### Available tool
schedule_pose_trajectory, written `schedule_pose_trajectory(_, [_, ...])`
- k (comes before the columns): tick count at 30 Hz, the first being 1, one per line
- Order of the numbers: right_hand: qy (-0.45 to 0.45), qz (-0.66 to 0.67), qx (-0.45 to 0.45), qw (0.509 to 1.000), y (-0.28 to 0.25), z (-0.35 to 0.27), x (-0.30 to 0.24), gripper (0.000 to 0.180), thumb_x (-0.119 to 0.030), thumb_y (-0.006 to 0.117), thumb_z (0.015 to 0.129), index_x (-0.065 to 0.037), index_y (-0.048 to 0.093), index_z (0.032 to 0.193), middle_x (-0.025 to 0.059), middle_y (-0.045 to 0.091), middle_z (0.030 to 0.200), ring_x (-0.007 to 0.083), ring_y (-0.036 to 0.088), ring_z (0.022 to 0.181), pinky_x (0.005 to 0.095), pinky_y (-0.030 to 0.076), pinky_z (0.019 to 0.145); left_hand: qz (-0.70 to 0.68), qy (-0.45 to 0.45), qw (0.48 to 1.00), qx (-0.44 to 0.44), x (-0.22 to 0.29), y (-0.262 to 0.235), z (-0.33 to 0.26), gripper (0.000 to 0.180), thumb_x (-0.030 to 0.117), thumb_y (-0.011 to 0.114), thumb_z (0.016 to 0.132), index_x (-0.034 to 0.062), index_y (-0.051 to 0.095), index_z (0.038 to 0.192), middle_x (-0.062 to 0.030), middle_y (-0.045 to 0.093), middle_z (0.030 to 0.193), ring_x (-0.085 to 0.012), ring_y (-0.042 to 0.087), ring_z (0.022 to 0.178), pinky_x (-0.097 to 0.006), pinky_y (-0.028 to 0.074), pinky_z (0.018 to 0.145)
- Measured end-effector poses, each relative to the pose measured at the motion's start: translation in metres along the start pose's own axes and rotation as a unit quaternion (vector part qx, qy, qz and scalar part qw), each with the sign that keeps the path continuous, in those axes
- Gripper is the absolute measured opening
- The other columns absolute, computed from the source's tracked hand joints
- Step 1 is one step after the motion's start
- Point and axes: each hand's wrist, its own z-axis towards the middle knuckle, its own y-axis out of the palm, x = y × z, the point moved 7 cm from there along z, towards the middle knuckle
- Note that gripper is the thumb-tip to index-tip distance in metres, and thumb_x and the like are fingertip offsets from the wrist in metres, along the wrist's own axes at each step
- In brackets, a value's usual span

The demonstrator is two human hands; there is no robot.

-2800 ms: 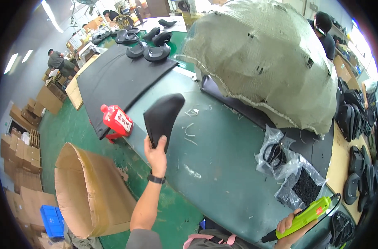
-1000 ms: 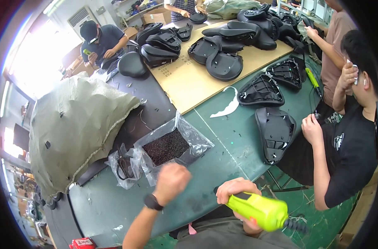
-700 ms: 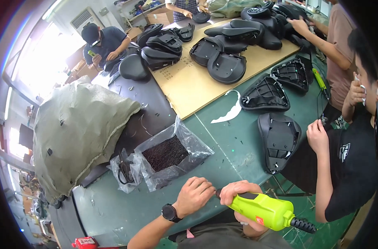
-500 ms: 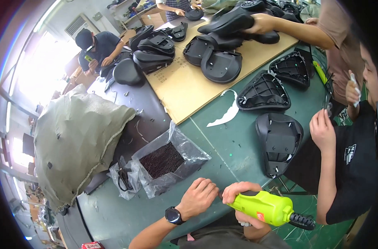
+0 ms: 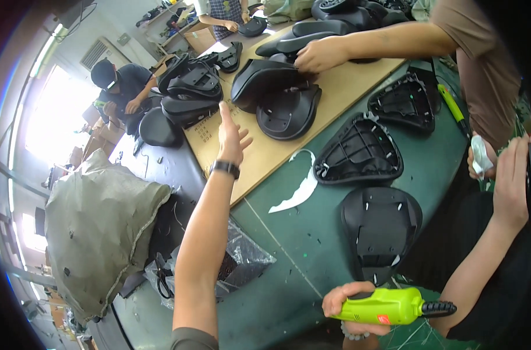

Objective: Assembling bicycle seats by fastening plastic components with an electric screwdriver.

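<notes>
Reaching forward with fingers spread, the left hand nears the stacked black moulded seats just beyond (right hand clamps a lime-green power tool).

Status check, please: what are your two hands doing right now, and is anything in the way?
Left hand open, reaching over the cardboard sheet toward the black seats. Right hand gripping the green power tool. A co-worker's hand rests on a nearby seat.

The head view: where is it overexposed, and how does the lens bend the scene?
Head view: the window at upper left is blown out to white, washing out detail near it. The fisheye curves the green table edges and darkens the rim. The left hand and the right hand holding the yellow-green power tool stay sharp.
</notes>
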Motion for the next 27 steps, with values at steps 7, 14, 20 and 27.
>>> schedule_pose_trajectory(7, [0.101, 0.026, 0.053, 0.993, -0.005, -0.006, -0.012, 0.104, -0.074, 0.074, 0.055, 0.0, 0.048, 0.123, 0.0141, 0.056, 0.087, 0.0258, 0.054, 0.076, 0.0352, 0.045, 0.068, -0.259, -0.177, 0.949, -0.03, 0.002, 0.046, 0.097, 0.053, 0.049, 0.06, 0.085, 0.0046, 0.054, 0.114, -0.017, 0.057, 0.11, -0.0344, 0.056, 0.101, -0.046, 0.052, 0.085])
schedule_pose_trajectory(14, [0.009, 0.101, -0.032, 0.994, 0.017, -0.001, -0.018, 0.106, -0.082, 0.063, 0.058, 0.002, 0.048, 0.121, 0.0124, 0.057, 0.08, 0.0225, 0.053, 0.066, 0.0337, 0.046, 0.059, -0.23, 0.014, 0.962, -0.147, 0.019, -0.047, -0.004, 0.03, 0.028, 0.06, 0.085, 0.011, 0.056, 0.11, -0.006, 0.061, 0.103, -0.0198, 0.06, 0.094, -0.041, 0.051, 0.081])
schedule_pose_trajectory(20, [0.049, 0.166, -0.202, 0.964, 0.086, 0.017, -0.029, 0.074, -0.065, 0.05, 0.087, 0.004, 0.044, 0.112, 0.0172, 0.056, 0.062, 0.0274, 0.053, 0.04, 0.0382, 0.047, 0.038, 0.197, -0.131, 0.864, -0.444, -0.018, -0.173, -0.21, 0.06, 0.017, 0.067, 0.079, -0.0021, 0.045, 0.133, -0.0089, 0.058, 0.121, -0.0164, 0.053, 0.11, -0.029, 0.041, 0.097])
schedule_pose_trajectory(27, [0.059, 0.075, -0.271, 0.958, 0.162, 0.009, 0.017, 0.055, -0.048, 0.056, 0.09, 0.001, 0.045, 0.114, 0.0147, 0.06, 0.066, 0.0275, 0.057, 0.043, 0.0379, 0.05, 0.042, 0.381, -0.027, 0.822, -0.423, -0.102, -0.201, -0.31, 0.042, 0.032, 0.062, 0.083, -0.0001, 0.064, 0.109, -0.0187, 0.065, 0.108, -0.0335, 0.061, 0.102, -0.038, 0.047, 0.09])
